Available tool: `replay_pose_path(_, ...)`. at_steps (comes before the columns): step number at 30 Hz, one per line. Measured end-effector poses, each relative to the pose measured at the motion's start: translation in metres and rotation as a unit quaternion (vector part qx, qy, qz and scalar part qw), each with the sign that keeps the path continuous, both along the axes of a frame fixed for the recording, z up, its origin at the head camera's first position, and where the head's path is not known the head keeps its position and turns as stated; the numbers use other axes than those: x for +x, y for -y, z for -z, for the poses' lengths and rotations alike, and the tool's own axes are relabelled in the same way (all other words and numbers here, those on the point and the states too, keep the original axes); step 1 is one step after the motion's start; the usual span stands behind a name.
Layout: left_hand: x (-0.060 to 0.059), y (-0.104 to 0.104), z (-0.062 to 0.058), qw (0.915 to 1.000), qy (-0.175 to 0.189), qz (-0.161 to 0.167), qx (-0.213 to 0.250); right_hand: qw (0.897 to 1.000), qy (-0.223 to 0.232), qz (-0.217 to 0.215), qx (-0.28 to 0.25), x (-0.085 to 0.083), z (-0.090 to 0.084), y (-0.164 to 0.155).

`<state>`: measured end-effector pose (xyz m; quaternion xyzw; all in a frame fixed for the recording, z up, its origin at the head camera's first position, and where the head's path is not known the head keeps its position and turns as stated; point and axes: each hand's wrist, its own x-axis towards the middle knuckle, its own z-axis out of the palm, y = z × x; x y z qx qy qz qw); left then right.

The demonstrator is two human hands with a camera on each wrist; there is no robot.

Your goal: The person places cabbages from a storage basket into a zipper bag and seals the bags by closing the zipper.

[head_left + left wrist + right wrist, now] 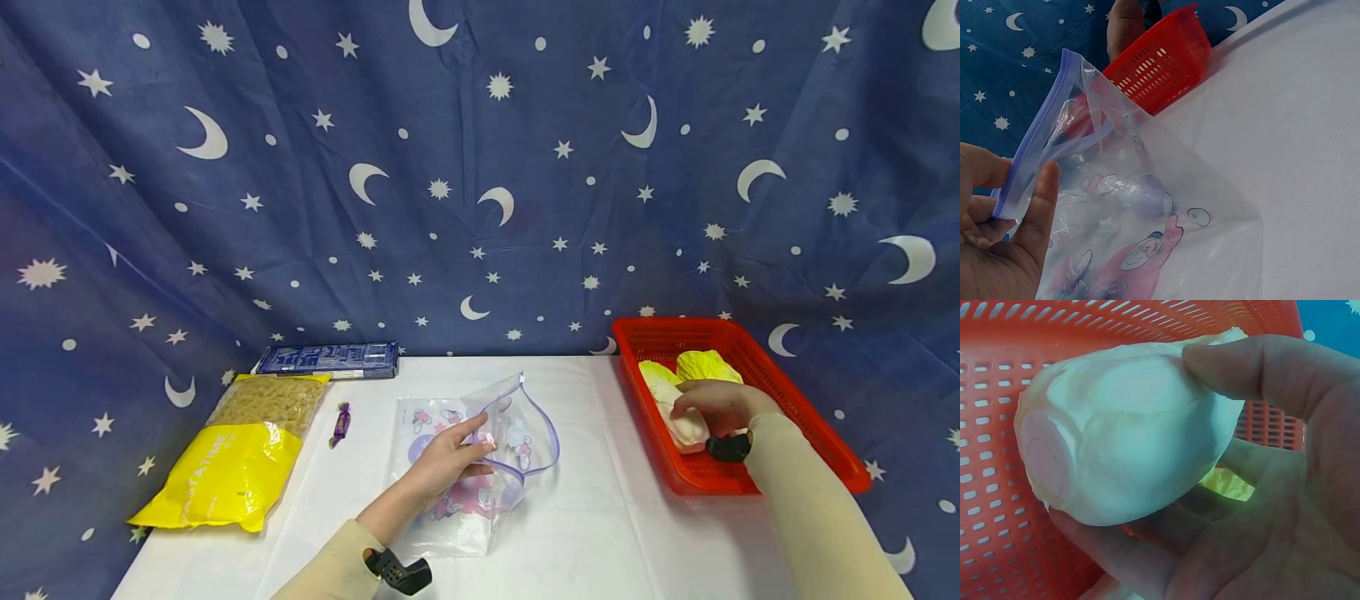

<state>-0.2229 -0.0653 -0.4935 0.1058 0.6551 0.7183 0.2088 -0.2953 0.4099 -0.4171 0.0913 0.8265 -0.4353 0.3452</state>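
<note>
My left hand (444,465) pinches the purple-edged rim of a clear zip bag (468,533) printed with pink and purple cartoon figures. Its mouth gapes toward the right, and the left wrist view shows the rim (1038,122) between thumb and fingers. Over in the red plastic basket (813,421), my right hand (726,406) grips a small napa cabbage (684,423). In the right wrist view, thumb and fingers wrap around the pale cabbage (1141,437), its cut base facing left. Behind that hand lies another yellow-green cabbage (705,365), partly hidden.
At the left lies a yellow bag of pasta (232,467). A purple-wrapped candy (341,425) sits beside it, and a flat dark-blue package (330,360) lies at the back. A blue curtain (450,167) with moons and stars hangs behind the white table (585,533).
</note>
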Motion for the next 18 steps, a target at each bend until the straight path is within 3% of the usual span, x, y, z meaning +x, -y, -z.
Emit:
replay_pose_path(12, 0.0004, -0.0021, -0.0010, 1.0000, 0.002, 0.000, -0.006, 1.000, -0.026, 0.009, -0.013, 0.0054, 0.0043, -0.0047)
replay_pose_path(18, 0.0001, -0.0028, -0.0020, 1.0000, 0.005, -0.002, -0.001, 0.998, -0.061, 0.005, -0.020, 0.0078, 0.0003, -0.0066)
